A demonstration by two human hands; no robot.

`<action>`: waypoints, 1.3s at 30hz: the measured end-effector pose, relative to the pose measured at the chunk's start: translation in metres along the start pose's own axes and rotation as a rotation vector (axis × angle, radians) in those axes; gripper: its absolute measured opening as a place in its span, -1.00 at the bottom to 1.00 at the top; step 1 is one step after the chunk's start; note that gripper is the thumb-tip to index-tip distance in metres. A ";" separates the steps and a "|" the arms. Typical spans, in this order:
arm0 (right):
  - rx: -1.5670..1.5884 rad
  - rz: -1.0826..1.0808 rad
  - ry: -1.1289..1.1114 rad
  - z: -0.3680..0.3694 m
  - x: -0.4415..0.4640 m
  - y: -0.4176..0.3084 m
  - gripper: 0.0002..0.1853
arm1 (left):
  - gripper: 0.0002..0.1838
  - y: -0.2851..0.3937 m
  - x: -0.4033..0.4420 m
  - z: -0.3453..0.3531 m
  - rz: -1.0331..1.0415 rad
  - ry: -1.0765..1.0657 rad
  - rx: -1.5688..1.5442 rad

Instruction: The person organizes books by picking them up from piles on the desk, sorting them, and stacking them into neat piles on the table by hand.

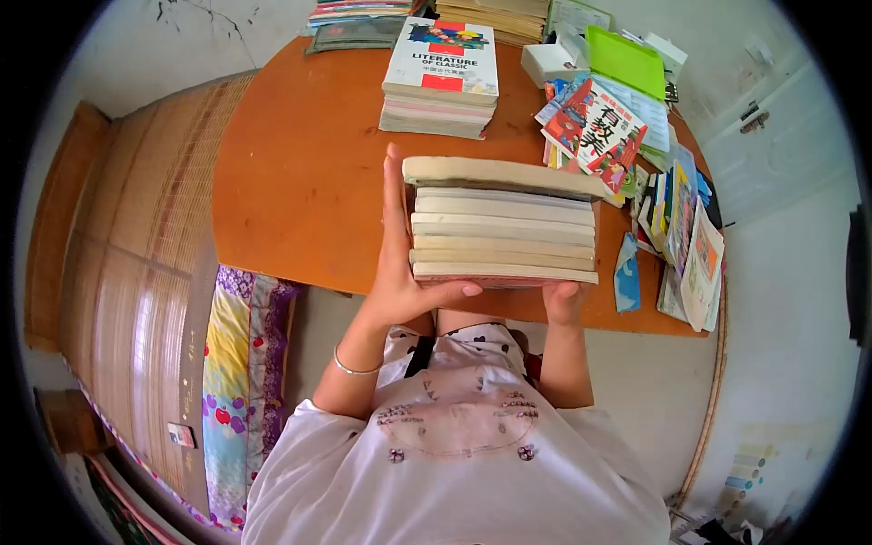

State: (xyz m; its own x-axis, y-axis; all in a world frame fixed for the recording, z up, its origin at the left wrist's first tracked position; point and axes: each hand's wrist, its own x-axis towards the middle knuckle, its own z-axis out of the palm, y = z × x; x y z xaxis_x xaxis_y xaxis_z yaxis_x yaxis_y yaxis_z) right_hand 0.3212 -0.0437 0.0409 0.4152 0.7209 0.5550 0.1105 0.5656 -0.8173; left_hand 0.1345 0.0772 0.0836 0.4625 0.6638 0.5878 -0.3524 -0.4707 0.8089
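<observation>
Between my two hands is a stack of several books [504, 227], with the pale page edges facing me and a thicker book on top. My left hand [400, 263] presses on the stack's left side, its fingers pointing up and its thumb along the bottom book. At the lower right corner, my right hand [565, 295] grips the stack, and most of its fingers are hidden behind the books. Beyond the stack, another pile of books [440, 82] with a white "Literature of Classic" cover rests on the orange table [300, 182].
A red and white book [595, 132] lies at the right among papers and a green tray [627, 62]. Books [677, 218] lean along the right edge, near a blue piece [627, 272]. More stacks [495, 18] stand at the back.
</observation>
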 end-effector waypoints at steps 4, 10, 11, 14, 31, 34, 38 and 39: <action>-0.052 -0.044 0.104 -0.004 -0.010 0.021 -0.26 | 0.47 -0.004 -0.002 0.001 0.013 -0.025 -0.015; -0.234 0.071 -0.195 -0.014 0.004 0.006 -0.33 | 0.35 -0.009 -0.015 -0.014 -0.167 -0.124 0.154; -0.290 0.095 -0.245 -0.017 0.004 0.009 -0.33 | 0.35 -0.017 -0.020 -0.015 -0.163 -0.120 0.156; -0.666 -0.017 -0.309 -0.039 -0.029 0.067 -0.31 | 0.22 -0.037 -0.035 -0.017 -0.326 -0.064 0.133; -0.327 -0.128 0.210 0.022 -0.026 0.025 -0.32 | 0.25 -0.043 -0.047 -0.022 -0.582 -0.050 -0.017; -0.359 0.002 0.053 0.012 -0.048 0.030 -0.27 | 0.23 -0.042 -0.049 -0.022 -0.617 -0.073 -0.034; -0.297 -0.023 0.167 0.022 -0.049 0.039 -0.38 | 0.20 -0.034 -0.042 -0.024 -0.617 -0.107 -0.035; -0.282 -0.006 0.148 0.027 -0.045 0.032 -0.38 | 0.20 -0.034 -0.041 -0.024 -0.614 -0.112 -0.032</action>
State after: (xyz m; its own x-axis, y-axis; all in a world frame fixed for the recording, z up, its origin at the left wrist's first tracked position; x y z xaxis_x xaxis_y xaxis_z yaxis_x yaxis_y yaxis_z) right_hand 0.2820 -0.0476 -0.0060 0.5388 0.6397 0.5481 0.3505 0.4215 -0.8364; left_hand 0.1078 0.0802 0.0311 0.6705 0.7417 0.0157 -0.0189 -0.0041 0.9998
